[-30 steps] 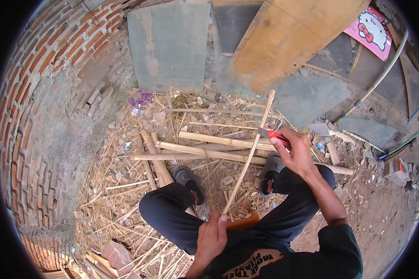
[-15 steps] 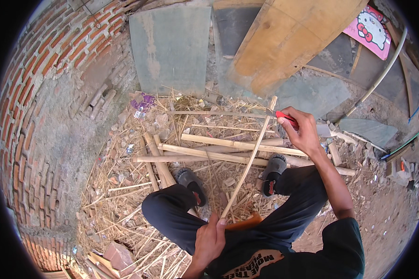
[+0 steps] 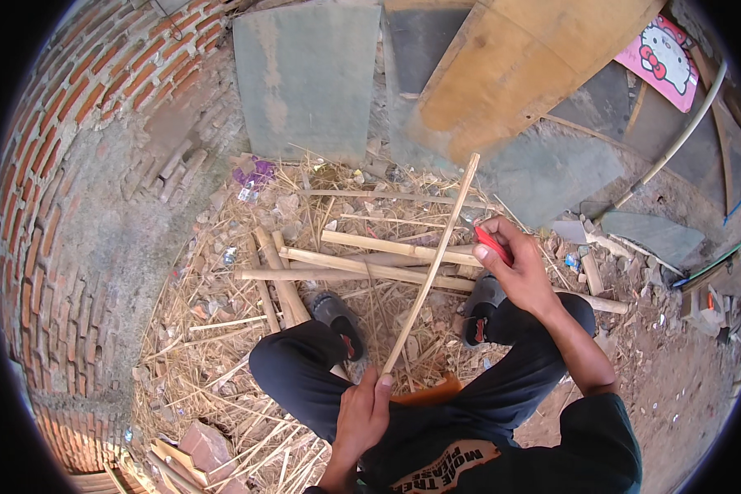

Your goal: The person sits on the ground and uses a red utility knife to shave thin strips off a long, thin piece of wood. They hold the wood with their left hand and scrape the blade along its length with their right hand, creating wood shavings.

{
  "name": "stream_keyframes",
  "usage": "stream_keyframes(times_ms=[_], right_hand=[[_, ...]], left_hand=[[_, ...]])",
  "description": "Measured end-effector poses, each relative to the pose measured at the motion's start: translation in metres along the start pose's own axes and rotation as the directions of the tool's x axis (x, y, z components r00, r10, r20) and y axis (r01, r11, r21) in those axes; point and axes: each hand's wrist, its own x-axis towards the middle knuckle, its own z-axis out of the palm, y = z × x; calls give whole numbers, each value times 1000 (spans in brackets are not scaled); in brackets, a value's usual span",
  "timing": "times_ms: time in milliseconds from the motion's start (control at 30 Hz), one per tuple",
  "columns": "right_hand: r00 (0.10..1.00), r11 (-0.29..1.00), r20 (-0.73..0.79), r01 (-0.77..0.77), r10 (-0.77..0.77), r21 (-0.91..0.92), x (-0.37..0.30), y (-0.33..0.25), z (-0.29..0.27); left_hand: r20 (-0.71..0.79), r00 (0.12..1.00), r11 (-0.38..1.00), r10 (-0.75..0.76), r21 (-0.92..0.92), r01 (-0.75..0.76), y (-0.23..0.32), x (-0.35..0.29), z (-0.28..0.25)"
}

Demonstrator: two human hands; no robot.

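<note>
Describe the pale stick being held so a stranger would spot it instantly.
Find the person's dark trousers, then the left grip near them. It holds the lower end of the pale stick, which slants up and rightward. Unlike the poles lying behind it, this stick is held up.

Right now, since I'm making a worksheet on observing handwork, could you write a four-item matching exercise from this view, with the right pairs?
Column one:
1. Left hand
2. Right hand
3. Pink panel
4. Purple scrap

Column two:
A. In the upper right of the picture
B. Gripping a red handle
C. On the ground, left of the picture's centre
D. Gripping the near end of a long bamboo strip

Right pairs: 1-D, 2-B, 3-A, 4-C
</note>
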Motion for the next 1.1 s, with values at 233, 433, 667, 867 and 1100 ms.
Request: stream_keyframes(times_ms=[233,433,667,867,1100], right_hand=[[961,821,130,-277,245,500,3,-11,27],[935,758,178,-353,307,548,10,0,35],[929,698,197,-365,312,617,9,13,38],[929,668,219,-368,299,647,8,16,39],[988,851,1,-135,156,508,7,12,38]], left_hand=[[18,999,999,33,-19,-33,12,15,-4],[38,999,1000,23,-15,-23,2,16,-5],[118,991,997,61,28,-65,-2,25,-12],[-61,942,928,331,-158,-337,19,56,-5],[-4,979,934,206,-298,-197,33,76,30]])
